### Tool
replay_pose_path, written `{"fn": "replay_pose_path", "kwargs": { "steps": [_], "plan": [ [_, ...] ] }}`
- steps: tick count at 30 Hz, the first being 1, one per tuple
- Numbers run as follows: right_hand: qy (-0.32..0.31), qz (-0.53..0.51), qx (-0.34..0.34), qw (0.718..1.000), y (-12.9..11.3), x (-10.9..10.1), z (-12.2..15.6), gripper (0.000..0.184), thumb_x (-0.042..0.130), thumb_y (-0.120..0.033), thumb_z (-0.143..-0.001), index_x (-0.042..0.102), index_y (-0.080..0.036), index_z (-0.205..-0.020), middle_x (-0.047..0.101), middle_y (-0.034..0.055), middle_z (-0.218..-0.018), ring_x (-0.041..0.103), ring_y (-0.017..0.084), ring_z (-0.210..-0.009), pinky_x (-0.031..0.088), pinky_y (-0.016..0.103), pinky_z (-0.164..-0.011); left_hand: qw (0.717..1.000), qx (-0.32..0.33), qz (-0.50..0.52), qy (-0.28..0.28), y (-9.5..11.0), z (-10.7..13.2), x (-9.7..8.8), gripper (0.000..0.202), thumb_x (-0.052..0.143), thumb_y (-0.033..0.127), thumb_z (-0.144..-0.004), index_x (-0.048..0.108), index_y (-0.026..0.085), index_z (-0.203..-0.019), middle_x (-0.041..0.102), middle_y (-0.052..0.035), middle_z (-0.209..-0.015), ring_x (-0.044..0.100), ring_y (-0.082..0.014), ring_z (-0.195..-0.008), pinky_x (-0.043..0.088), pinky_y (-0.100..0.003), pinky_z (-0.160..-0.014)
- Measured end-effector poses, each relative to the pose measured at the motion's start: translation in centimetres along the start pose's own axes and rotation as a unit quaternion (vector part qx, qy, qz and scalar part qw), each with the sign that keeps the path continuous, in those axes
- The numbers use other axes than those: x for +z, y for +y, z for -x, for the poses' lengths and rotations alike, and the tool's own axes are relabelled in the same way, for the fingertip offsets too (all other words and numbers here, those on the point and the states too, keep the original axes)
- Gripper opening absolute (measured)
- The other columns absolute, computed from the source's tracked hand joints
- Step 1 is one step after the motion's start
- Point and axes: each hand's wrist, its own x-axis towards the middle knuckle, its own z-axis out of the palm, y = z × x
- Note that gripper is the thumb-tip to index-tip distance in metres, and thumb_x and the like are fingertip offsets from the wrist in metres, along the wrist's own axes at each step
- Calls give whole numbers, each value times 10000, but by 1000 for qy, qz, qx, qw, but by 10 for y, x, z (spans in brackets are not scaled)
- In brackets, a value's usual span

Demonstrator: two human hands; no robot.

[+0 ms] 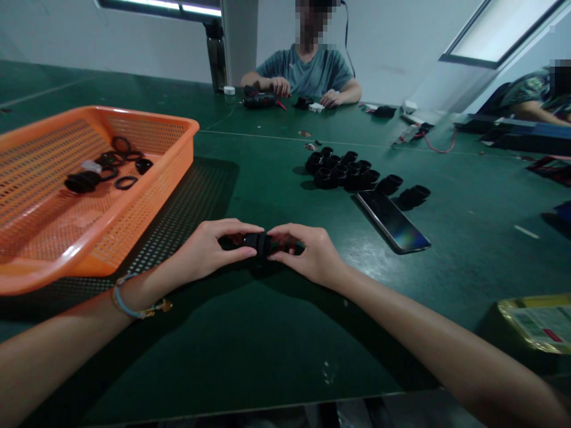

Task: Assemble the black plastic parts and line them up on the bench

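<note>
A black round plastic fitting [257,242] is held between both hands just above the green table, in the middle of the head view. My left hand [218,246] pinches its left end between thumb and fingers. On the other end, my right hand [307,249] is closed with thumb and fingertips. Part of the fitting is hidden behind the fingertips. Beyond my right hand stands a group of similar black fittings [341,169]. To my left an orange basket [151,211] holds several black rings [126,182] and a ribbed black fitting [82,181].
A phone [392,221] lies on the table [285,351] right of my hands. A gold-edged package [537,324] sits at the right edge. Across the table a person [307,74] sits behind a dark tool [259,100]; another person [535,95] is far right.
</note>
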Motion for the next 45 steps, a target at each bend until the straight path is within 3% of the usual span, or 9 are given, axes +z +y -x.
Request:
{"fn": "replay_pose_path", "kwargs": {
  "steps": [24,30,35,45],
  "plan": [
    [-8,1,-1,1000,-1,-1,0,254,711,-162,-713,640,-143,-956,704,21,-813,632,106,-651,497,217,-585,1000,17,-1,11,-1,1,0,346,649,360,-720,699,180,-1011,693,-55,-867,631,-185,-773,499,-263,-693],
    [-21,8,14,1000,-3,-1,-1,224,705,-168,-723,638,-153,-936,698,12,-796,618,98,-633,475,206,-568,999,-33,30,23,-1,2,2,489,681,369,-674,636,143,-1106,699,-58,-904,638,-191,-792,514,-294,-754],
    [-30,15,30,999,-1,-1,-1,224,698,-189,-732,636,-157,-945,691,5,-776,605,94,-616,455,203,-557,1000,-23,6,13,-1,3,2,380,666,378,-689,676,148,-991,695,-51,-888,639,-190,-777,516,-297,-750],
    [-38,46,21,998,-3,-2,-1,194,671,-207,-763,623,-162,-946,686,3,-784,599,93,-618,451,207,-558,1000,0,-17,24,0,3,2,340,656,386,-705,685,158,-957,694,-41,-852,636,-174,-743,512,-269,-719]
  ]
}}
